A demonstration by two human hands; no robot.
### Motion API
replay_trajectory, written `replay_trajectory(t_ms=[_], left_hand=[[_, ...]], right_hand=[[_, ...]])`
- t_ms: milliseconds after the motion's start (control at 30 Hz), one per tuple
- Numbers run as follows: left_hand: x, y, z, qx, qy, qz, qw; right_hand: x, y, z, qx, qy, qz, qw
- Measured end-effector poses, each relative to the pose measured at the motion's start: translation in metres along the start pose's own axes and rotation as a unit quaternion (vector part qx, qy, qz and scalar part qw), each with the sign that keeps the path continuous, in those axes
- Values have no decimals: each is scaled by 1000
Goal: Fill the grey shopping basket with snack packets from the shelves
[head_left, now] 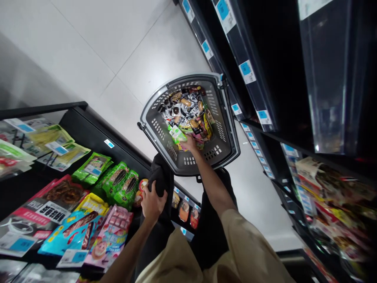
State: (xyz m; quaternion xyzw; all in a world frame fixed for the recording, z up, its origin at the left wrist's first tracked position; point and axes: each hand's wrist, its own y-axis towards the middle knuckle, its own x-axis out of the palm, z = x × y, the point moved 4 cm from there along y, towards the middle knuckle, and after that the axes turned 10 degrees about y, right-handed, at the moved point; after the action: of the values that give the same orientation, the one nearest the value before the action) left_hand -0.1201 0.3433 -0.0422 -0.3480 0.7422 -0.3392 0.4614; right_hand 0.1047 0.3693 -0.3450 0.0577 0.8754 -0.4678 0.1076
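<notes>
My right hand reaches down into a grey shopping basket and grips a green-and-white packet; the fingertips are partly hidden. Around and beyond it in the basket lie several small wrapped snacks in clear, black and white film. More colourful packets lie close to the hand, on the near side of the pile. My left hand rests on my dark-trousered knee, fingers spread and holding nothing.
On the left, a black shelf bears green seed bags, a blue-and-yellow bag and a pink bag. Tall dark shelving with price tags stands close on the right. Pale tiled floor stretches ahead.
</notes>
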Motion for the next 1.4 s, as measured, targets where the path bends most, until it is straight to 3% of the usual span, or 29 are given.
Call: replay_trajectory(t_ms=[200,300,433,533,700,800,900,1000,1067,1100,1200,1233,1267,1400], left_hand=[[-4,5,-3,-3,0,-7,1000],[-6,6,-4,-5,0,-5,1000],[-4,5,-6,-5,-11,-6,1000],[-1,4,-8,1,-23,5,1000],[7,-1,-8,-6,-36,20,999],[17,-4,-5,-1,-49,31,998],[31,-7,-4,-7,-83,46,996],[39,-18,-4,-6,-185,36,982],[31,-35,-5,7,-327,25,945],[22,-48,-4,22,-419,6,908],[-22,-102,2,103,-663,-116,732],[-40,-123,3,128,-704,-148,683],[-59,-144,4,147,-727,-162,651],[-126,-205,1,174,-766,-110,609]], right_hand=[[42,16,-35,52,-22,41,998],[41,12,-38,66,-14,58,996],[24,-8,-26,88,30,64,994],[2,-44,-10,86,92,58,990],[-34,-127,14,66,215,28,974],[-45,-173,23,89,329,16,940],[-48,-217,16,120,452,-19,884],[-54,-267,-12,111,491,-52,862],[-63,-303,-38,92,492,-66,864],[-69,-322,-52,82,482,-75,869],[-91,-376,-95,54,430,-103,895],[-101,-393,-110,42,412,-106,904],[-111,-409,-124,27,401,-105,910],[-159,-460,-170,-46,422,-81,902]])
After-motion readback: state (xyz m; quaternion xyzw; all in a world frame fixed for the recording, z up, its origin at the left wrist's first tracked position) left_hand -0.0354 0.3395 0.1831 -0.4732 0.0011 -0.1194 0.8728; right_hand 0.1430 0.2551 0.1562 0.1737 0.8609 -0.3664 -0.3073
